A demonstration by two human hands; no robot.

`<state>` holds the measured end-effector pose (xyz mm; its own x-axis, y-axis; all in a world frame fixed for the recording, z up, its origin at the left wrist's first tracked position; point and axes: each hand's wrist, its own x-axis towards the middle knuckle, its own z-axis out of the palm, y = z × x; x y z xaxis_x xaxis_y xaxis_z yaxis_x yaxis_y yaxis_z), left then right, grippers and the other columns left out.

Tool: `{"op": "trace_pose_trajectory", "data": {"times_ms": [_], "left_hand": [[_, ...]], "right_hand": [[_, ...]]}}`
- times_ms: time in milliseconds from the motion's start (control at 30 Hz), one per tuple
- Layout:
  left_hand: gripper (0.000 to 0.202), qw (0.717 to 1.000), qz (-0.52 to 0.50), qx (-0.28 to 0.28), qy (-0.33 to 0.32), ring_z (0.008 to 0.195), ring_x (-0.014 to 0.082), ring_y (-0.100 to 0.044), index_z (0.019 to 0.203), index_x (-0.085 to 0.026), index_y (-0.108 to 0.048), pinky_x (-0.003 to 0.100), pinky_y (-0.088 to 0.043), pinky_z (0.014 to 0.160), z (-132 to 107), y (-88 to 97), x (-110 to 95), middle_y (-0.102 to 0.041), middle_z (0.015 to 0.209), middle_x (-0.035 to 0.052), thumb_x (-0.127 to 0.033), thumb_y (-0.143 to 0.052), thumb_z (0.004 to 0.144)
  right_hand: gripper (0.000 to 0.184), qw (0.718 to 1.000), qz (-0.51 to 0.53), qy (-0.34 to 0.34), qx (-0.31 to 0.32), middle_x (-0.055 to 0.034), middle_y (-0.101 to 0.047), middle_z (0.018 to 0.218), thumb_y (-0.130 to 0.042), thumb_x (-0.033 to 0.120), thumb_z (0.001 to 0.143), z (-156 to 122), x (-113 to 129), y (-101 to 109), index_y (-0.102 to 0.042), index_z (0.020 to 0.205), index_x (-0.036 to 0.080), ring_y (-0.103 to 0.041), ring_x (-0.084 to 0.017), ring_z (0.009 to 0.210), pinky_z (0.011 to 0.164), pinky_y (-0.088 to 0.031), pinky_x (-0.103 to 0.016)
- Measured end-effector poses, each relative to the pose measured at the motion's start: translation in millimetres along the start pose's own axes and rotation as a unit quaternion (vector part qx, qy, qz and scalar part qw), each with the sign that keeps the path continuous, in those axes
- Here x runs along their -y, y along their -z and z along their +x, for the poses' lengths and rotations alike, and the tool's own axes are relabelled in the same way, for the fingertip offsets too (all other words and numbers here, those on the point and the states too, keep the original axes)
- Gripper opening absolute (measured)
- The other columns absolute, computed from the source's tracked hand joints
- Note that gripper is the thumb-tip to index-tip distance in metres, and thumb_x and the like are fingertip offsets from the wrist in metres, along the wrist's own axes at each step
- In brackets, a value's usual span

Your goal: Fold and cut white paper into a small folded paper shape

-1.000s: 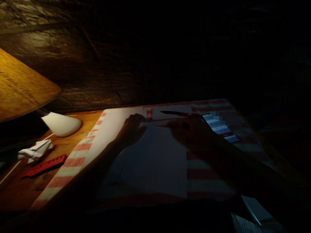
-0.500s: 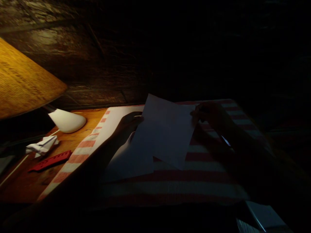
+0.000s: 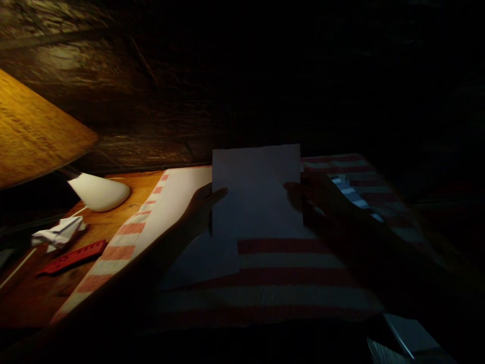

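Much of our view is lost in darkness: the right side of the wall (image 3: pixel 60 55) is nearly black, and both our forearms fade into shadow. The lampshade (image 3: pixel 38 131) is cut off at the left, and a pale object (image 3: pixel 411 333) below the cloth's near right corner is too dim to identify. Our right arm covers part of a lit phone (image 3: pixel 352 194) near the cloth's far right corner.

We hold a white sheet (image 3: pixel 257 187) between our hands, over the middle of the striped cloth (image 3: pixel 282 275), its top rising past the cloth's far edge. Our left hand (image 3: pixel 202 202) pinches its left edge, thumb on the near face; our right hand (image 3: pixel 312 192) grips the right edge likewise, though its fingers are hard to make out. We cannot tell whether the sheet's bottom touches anything.

More white paper (image 3: pixel 180 194) lies along the cloth's left edge, partly behind our left arm; we cannot tell how many pieces. Beyond that edge, on the wooden table (image 3: pixel 22 308), are the white lamp base (image 3: pixel 99 192), a folded paper (image 3: pixel 58 232) and a red toothed piece (image 3: pixel 71 258).
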<state>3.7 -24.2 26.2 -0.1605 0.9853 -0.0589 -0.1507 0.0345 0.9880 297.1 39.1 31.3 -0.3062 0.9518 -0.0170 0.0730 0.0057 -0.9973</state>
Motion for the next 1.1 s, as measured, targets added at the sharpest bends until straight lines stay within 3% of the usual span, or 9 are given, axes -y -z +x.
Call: {"op": "trace_pose_trajectory", "data": {"times_ms": [133, 300, 400, 500, 667, 800, 933, 1033, 1100], "left_hand": [[0.034, 0.999, -0.015, -0.008, 0.027, 0.066, 0.0235, -0.074, 0.091, -0.014, -0.075, 0.034, -0.060, 0.062, 0.1, 2.8, 2.1, -0.078, 0.078, 0.0070, -0.039, -0.089, 0.073], [0.038, 0.998, -0.033, 0.017, 0.055, 0.079, 0.0321, -0.078, 0.103, -0.015, -0.074, 0.042, -0.063, 0.066, -2.4, 2.6, 3.4, -0.080, 0.086, 0.0110, -0.045, -0.083, 0.080], [0.038, 0.993, -0.064, 0.050, 0.080, 0.095, 0.0370, -0.078, 0.111, -0.018, -0.073, 0.049, -0.066, 0.077, -7.3, -2.5, 4.6, -0.081, 0.096, 0.0121, -0.045, -0.078, 0.085], [0.038, 0.989, -0.076, 0.079, 0.097, 0.100, 0.0381, -0.078, 0.116, -0.021, -0.072, 0.053, -0.066, 0.080, -14.3, -9.9, 5.7, -0.082, 0.095, 0.0108, -0.047, -0.074, 0.088], [0.047, 0.975, -0.097, 0.139, 0.142, 0.102, 0.0398, -0.078, 0.119, -0.020, -0.073, 0.056, -0.066, 0.081, -24.8, -18.1, 4.2, -0.082, 0.096, 0.0134, -0.058, -0.065, 0.091], [0.042, 0.985, -0.080, 0.085, 0.129, 0.099, 0.0398, -0.078, 0.119, -0.022, -0.072, 0.056, -0.067, 0.081, -23.8, -16.4, 4.2, -0.082, 0.102, 0.0118, -0.048, -0.074, 0.086], [0.043, 0.995, -0.057, 0.028, 0.080, 0.101, 0.0392, -0.078, 0.119, -0.020, -0.071, 0.054, -0.067, 0.083, -16.0, -12.8, 6.6, -0.082, 0.109, 0.0118, -0.027, -0.078, 0.077], [0.046, 0.997, -0.050, -0.006, 0.062, 0.097, 0.0371, -0.078, 0.123, -0.017, -0.069, 0.052, -0.067, 0.081, -10.8, -12.5, 4.8, -0.081, 0.106, 0.0121, -0.024, -0.076, 0.078], [0.046, 0.998, -0.046, -0.015, 0.039, 0.094, 0.0342, -0.078, 0.126, -0.017, -0.068, 0.049, -0.066, 0.080, -8.7, -12.3, 2.4, -0.081, 0.103, 0.0106, -0.026, -0.074, 0.081]], "right_hand": [[0.026, 1.000, -0.024, 0.012, -0.017, -0.0036, -0.073, 0.072, -0.082, 0.042, 0.079, 1.9, -0.7, -1.2, -0.073, 0.079, 0.018, -0.063, -0.016, 0.060, 0.053, -0.047, -0.027], [0.036, 0.996, -0.012, 0.069, -0.053, -0.0072, -0.079, 0.096, -0.080, 0.049, 0.083, -1.4, 4.2, -3.0, -0.070, 0.104, 0.022, -0.074, -0.022, 0.085, 0.069, -0.058, -0.032], [0.040, 0.993, 0.022, 0.116, -0.005, -0.0092, -0.076, 0.119, -0.067, 0.061, 0.093, -15.9, 13.6, -8.7, -0.070, 0.111, 0.025, -0.073, -0.025, 0.105, 0.082, -0.062, -0.038], [0.046, 0.987, 0.027, 0.112, 0.108, -0.0079, -0.060, 0.152, -0.045, 0.061, 0.106, -34.1, 19.3, -20.8, -0.067, 0.135, 0.032, -0.060, -0.029, 0.136, 0.101, -0.060, -0.047], [0.038, 0.975, -0.033, 0.173, 0.138, -0.0020, -0.036, 0.169, -0.073, 0.051, 0.094, -45.3, 10.2, -40.6, -0.072, 0.130, 0.038, -0.047, -0.033, 0.149, 0.109, -0.058, -0.050], [0.056, 0.987, -0.001, 0.134, 0.083, -0.0095, -0.051, 0.158, -0.079, 0.042, 0.088, -39.3, 6.1, -39.8, -0.060, 0.140, 0.036, -0.062, -0.034, 0.132, 0.098, -0.062, -0.053], [0.063, 0.994, -0.019, 0.091, -0.057, -0.0133, -0.072, 0.130, -0.085, 0.037, 0.078, -22.3, 6.7, -23.4, -0.058, 0.133, 0.027, -0.071, -0.033, 0.111, 0.089, -0.061, -0.050], [0.027, 0.989, -0.109, 0.072, -0.076, -0.0081, -0.076, 0.089, -0.079, 0.035, 0.078, -7.7, 5.6, -9.4, -0.070, 0.099, 0.021, -0.070, -0.026, 0.081, 0.068, -0.055, -0.039], [0.017, 0.990, -0.103, 0.059, -0.070, -0.0053, -0.073, 0.076, -0.075, 0.036, 0.078, -1.4, 4.9, -2.1, -0.070, 0.082, 0.020, -0.066, -0.022, 0.069, 0.059, -0.049, -0.033]]}}
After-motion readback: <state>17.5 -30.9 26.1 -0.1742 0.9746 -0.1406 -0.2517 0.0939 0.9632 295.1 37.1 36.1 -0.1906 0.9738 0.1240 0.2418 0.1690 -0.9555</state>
